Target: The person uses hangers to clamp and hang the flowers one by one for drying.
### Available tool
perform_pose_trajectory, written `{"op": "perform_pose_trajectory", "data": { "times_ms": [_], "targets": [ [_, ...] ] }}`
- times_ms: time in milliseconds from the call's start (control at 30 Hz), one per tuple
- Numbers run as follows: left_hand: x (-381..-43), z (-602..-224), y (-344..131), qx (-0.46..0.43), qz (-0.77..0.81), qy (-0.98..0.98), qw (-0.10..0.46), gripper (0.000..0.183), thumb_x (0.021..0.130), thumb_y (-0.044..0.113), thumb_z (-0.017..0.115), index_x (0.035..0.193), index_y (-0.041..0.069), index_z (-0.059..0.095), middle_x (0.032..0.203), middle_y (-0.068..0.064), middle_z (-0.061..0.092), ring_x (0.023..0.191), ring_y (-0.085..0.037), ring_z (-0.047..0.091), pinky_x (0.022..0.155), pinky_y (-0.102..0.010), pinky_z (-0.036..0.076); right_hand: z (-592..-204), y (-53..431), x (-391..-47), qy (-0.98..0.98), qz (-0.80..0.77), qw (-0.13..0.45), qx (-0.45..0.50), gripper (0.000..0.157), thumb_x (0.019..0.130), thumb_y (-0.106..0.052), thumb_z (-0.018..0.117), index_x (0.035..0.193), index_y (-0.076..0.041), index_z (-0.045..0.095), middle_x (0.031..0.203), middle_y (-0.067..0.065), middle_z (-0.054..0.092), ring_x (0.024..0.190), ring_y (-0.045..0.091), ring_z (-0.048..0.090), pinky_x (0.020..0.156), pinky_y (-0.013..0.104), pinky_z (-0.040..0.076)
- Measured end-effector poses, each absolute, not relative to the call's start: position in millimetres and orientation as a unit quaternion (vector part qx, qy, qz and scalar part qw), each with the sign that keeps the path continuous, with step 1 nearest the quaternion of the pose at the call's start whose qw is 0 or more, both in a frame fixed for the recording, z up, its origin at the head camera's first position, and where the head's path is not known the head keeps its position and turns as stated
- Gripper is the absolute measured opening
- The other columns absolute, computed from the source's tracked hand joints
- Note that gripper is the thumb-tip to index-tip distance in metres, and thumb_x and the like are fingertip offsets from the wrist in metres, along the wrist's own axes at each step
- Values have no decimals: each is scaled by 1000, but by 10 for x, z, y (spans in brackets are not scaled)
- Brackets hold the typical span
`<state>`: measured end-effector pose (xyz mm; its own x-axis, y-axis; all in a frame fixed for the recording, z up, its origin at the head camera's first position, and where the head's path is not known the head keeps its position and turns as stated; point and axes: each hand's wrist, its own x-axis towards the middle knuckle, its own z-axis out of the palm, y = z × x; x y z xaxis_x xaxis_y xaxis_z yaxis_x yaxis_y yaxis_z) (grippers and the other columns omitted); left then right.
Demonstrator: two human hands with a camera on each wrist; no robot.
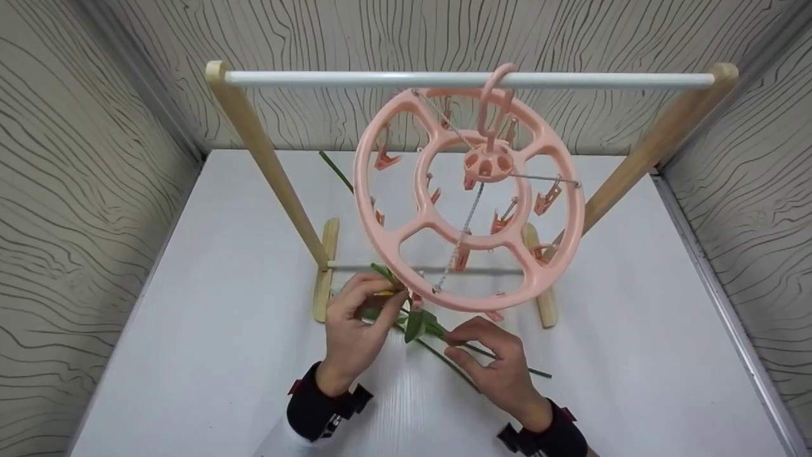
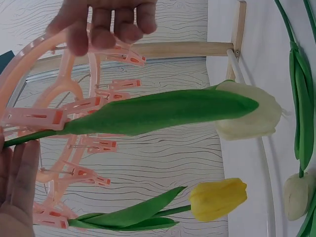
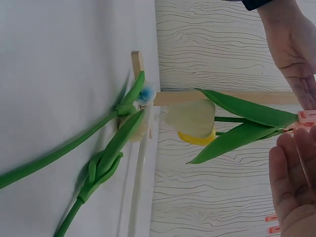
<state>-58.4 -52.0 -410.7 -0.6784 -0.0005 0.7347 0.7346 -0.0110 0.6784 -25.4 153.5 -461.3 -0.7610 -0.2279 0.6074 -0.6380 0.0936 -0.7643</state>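
Note:
A white tulip (image 2: 269, 111) with broad green leaves hangs head down below the pink rack. Its stem (image 2: 32, 138) runs up past a pink clothespin (image 2: 34, 118) on the rim. My left hand (image 1: 358, 314) pinches that stem near its upper end, fingertips right beside the clothespin. My right hand (image 1: 495, 362) is just right of the leaves (image 1: 415, 325), its fingers loosely bent, thumb and forefinger apart. A yellow tulip (image 2: 217, 200) also hangs head down from another clothespin (image 2: 49, 217), to the left; the left hand mostly covers it in the head view.
The round pink rack (image 1: 469, 304) hangs by its hook (image 1: 501, 70) from the white bar (image 1: 380, 79) of a wooden stand (image 1: 273, 171). Several clothespins dangle from it. More tulips lie on the white table (image 1: 209, 355), including one with a white bloom (image 2: 297, 197).

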Motion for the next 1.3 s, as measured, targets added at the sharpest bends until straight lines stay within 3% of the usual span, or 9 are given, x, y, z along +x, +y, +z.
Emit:
{"op": "perform_pose_trajectory", "data": {
  "times_ms": [133,300,500,633,867,1300],
  "targets": [
    [-631,-4185,-533,-288,-653,-639,287,31,73,-26,68,97,-7,66,94,-17,63,81,-22,67,63,-31,59,-4703,1643,-219,-735,595,141,293,37,75,19,72,98,-10,72,87,3,69,78,19,64,69,27,55],
    [-702,-4377,-559,-285,-658,-637,281,31,78,-21,69,102,-2,68,97,-16,63,83,-23,67,65,-30,59,-4840,1750,-196,-758,582,106,274,30,79,12,73,98,-11,73,86,4,68,78,17,65,65,29,56],
    [-643,-4181,-551,-277,-657,-643,278,23,77,-21,69,96,-8,66,94,-15,63,78,-24,66,64,-30,59,-5280,1961,-255,-823,506,56,251,17,88,-12,74,101,-21,71,90,-2,68,82,9,65,67,33,58],
    [-628,-4139,-552,-271,-658,-649,271,23,77,-22,68,97,-11,65,95,-18,63,79,-25,67,65,-32,59,-5385,2053,-284,-868,437,36,235,14,87,-25,75,100,-20,72,91,-7,67,84,7,64,70,33,57],
    [-605,-4179,-569,-259,-654,-659,265,26,75,-24,68,98,-11,65,95,-19,64,85,-24,67,67,-35,59,-5426,2127,-339,-922,338,-15,189,21,83,-26,79,102,-18,73,93,-8,63,86,6,60,71,28,54],
    [-493,-4431,-630,-224,-651,-680,252,26,77,-20,71,98,-7,66,92,-20,64,81,-31,67,64,-34,59,-5519,2146,-435,-951,243,-27,189,27,79,-26,82,102,-16,73,87,-12,55,79,5,56,65,26,50]
  ]
}}
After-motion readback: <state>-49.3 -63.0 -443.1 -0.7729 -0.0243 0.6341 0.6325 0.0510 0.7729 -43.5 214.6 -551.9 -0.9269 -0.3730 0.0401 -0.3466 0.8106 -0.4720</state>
